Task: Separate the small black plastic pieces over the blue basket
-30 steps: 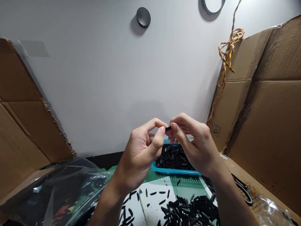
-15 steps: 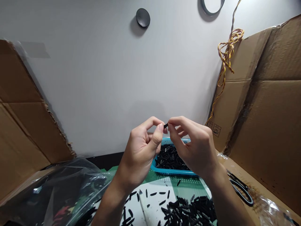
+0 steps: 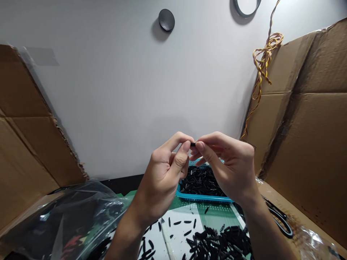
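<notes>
Between the fingertips of both hands is a small, slim black piece (image 3: 193,144), mostly hidden by the fingers. My left hand (image 3: 166,175) pinches one end between thumb and forefinger. My right hand (image 3: 230,168) pinches the other end the same way. Behind and below the hands stands a blue plastic basket (image 3: 204,198) holding many similar black pieces. A loose pile of black pieces (image 3: 219,242) lies below my right hand. More are scattered over a white sheet (image 3: 181,215), where a pale pen-like tool (image 3: 168,240) with a dark tip lies.
A clear plastic bag (image 3: 89,202) covers the left side. Cardboard panels stand at left (image 3: 27,133) and right (image 3: 311,137), before a pale wall. Black-handled scissors (image 3: 282,220) lie at right. Twisted yellow wire (image 3: 262,65) hangs at upper right, and a round black knob (image 3: 166,20) is on the wall.
My right hand has turned, with its thumb now raised against the black piece. The piece went from slanted to nearly level, and less of it shows. The view shifted slightly.
</notes>
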`<action>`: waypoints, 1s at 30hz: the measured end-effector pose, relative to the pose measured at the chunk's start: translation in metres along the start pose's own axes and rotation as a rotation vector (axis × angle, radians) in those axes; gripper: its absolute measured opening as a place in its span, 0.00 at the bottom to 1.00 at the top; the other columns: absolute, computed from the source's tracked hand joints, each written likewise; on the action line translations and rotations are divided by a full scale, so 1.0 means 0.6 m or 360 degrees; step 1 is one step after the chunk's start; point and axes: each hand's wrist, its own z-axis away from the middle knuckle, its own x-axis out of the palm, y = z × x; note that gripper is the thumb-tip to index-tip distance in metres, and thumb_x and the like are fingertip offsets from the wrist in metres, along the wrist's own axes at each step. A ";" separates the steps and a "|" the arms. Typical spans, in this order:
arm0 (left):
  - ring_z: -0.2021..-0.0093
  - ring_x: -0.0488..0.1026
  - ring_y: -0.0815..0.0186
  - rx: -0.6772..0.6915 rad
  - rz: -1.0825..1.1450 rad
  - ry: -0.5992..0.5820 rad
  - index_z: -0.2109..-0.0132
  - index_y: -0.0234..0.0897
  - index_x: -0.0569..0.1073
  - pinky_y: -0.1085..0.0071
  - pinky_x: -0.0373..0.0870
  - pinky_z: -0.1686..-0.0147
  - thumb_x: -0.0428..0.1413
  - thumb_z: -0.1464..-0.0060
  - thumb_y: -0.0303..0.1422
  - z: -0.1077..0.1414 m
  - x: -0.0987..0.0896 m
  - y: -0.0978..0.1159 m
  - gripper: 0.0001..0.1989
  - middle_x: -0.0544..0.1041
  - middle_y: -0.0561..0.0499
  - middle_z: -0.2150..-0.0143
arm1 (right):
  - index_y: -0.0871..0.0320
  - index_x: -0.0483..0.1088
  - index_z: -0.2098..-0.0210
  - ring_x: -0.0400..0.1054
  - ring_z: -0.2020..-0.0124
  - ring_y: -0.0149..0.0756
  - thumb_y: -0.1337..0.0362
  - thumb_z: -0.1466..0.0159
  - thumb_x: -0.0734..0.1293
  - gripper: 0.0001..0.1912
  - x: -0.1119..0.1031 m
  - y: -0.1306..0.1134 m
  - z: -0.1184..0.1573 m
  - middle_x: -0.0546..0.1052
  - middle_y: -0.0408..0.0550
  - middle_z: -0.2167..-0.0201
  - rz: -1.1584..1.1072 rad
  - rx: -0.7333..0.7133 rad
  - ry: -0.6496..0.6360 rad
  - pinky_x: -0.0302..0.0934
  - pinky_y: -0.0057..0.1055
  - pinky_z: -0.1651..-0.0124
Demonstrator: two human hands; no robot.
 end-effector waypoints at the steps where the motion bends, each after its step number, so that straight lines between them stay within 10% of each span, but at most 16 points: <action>1: 0.78 0.52 0.72 -0.0003 0.0020 0.0002 0.56 0.44 0.74 0.73 0.51 0.79 0.53 0.25 0.45 0.000 0.000 0.000 0.13 0.58 0.61 0.79 | 0.54 0.79 0.62 0.82 0.69 0.36 0.64 0.27 0.71 0.06 0.000 -0.001 0.001 0.82 0.43 0.71 -0.0042 0.0016 -0.0007 0.82 0.33 0.66; 30: 0.78 0.45 0.74 -0.0096 0.0232 -0.0007 0.60 0.41 0.71 0.73 0.44 0.79 0.53 0.26 0.47 -0.002 0.000 -0.002 0.16 0.54 0.62 0.79 | 0.57 0.82 0.61 0.82 0.70 0.35 0.69 0.31 0.75 0.02 0.006 -0.005 0.005 0.86 0.45 0.68 -0.0186 0.0066 0.0040 0.81 0.33 0.65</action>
